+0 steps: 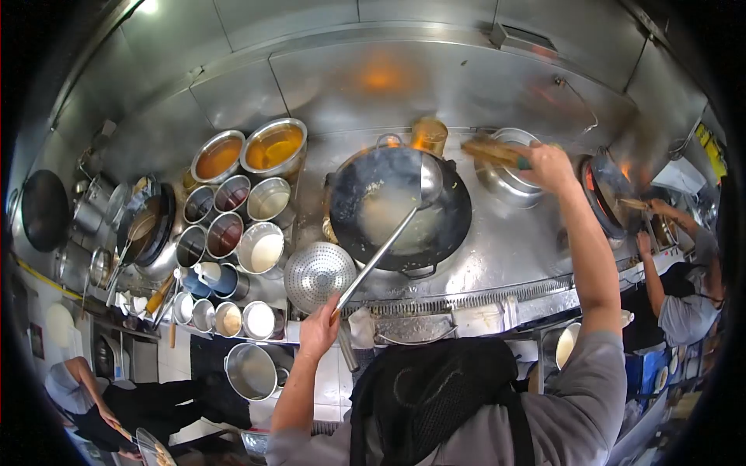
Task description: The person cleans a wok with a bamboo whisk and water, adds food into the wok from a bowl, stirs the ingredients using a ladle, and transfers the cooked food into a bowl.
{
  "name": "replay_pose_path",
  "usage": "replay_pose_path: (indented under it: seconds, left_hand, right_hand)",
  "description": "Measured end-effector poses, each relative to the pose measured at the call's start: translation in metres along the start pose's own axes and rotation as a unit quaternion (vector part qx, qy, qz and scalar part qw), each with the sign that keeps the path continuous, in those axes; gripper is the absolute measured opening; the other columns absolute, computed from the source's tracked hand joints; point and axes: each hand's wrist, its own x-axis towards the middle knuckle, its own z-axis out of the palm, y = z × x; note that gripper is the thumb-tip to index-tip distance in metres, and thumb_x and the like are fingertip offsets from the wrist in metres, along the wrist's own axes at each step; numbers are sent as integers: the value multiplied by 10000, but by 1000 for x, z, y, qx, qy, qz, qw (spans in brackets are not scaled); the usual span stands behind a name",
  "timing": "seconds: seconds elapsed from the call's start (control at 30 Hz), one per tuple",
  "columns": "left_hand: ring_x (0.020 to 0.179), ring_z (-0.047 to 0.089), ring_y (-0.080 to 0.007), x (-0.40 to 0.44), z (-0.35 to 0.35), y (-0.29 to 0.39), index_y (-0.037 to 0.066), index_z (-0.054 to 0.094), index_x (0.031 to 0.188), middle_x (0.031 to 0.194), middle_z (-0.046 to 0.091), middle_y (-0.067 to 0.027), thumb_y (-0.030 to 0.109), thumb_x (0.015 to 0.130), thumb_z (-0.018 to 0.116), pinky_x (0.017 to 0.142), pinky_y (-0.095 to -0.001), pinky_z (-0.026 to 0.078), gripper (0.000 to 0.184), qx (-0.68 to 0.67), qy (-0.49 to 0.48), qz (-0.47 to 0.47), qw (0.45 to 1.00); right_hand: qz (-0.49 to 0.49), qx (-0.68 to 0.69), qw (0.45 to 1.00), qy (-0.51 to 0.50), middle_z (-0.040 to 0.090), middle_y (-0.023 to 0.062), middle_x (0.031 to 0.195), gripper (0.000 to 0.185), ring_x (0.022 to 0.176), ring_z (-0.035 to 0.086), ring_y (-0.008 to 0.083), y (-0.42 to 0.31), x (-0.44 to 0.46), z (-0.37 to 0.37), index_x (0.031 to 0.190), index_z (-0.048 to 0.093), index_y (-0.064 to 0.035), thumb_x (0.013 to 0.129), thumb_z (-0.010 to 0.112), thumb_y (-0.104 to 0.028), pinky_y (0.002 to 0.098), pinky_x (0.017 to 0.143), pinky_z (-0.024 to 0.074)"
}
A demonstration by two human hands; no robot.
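Observation:
My left hand (319,330) is closed around the handle of a long steel ladle (381,252). The ladle's bowl rests against the upper right of a black wok (458,221), which holds cloudy liquid and some pale bits. Steam rises from the wok, and flames show behind its far rim. My right hand (550,167) grips a bamboo wok brush (491,151), slightly blurred, with a green band by my fingers. The brush is held over a round steel pot (509,186) right of the wok. A perforated skimmer (319,276) lies left of the ladle handle.
Two steel bowls of orange liquid (273,147) stand at the back left. Several steel containers of sauces and seasonings (261,248) crowd the left counter. One co-worker (688,299) stands at another wok on the right; another (85,396) is at lower left.

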Motion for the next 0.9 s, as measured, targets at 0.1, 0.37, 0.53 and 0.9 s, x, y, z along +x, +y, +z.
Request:
replay_pose_path:
  seconds: [0.1,0.37,0.53,0.9]
  left_hand:
    - [835,665,-358,-4,12,22,164,505,1352,979,675,-157,100,851,654,714,-468,535,527,-11,14,27,999]
    - [926,674,-359,-25,64,110,214,476,1410,1070,672,-165,159,878,684,778,-426,550,573,-118,-96,-26,988]
    - [776,627,-177,-45,115,160,96,422,1455,946,636,-44,81,937,637,699,-308,530,562,-397,-169,-75,899]
    - [538,462,-81,-11,123,237,127,310,1533,710,494,16,61,941,627,483,-224,375,675,-583,-280,-150,748]
  right_hand:
    - [10,188,973,135,649,164,1219,596,1087,631,360,14,-26,0,1352,582,-220,791,783,-220,416,940,508]
    - [75,91,991,-65,622,217,1249,640,1120,616,358,102,-76,54,1380,552,-193,782,780,-217,405,968,497]
    - [-33,390,916,88,675,162,1186,555,1067,653,332,153,-136,101,1315,622,-181,783,766,-237,407,953,511]
    - [167,370,906,120,681,192,1153,626,1065,634,396,178,-203,119,1325,601,-124,755,778,-316,426,955,502]
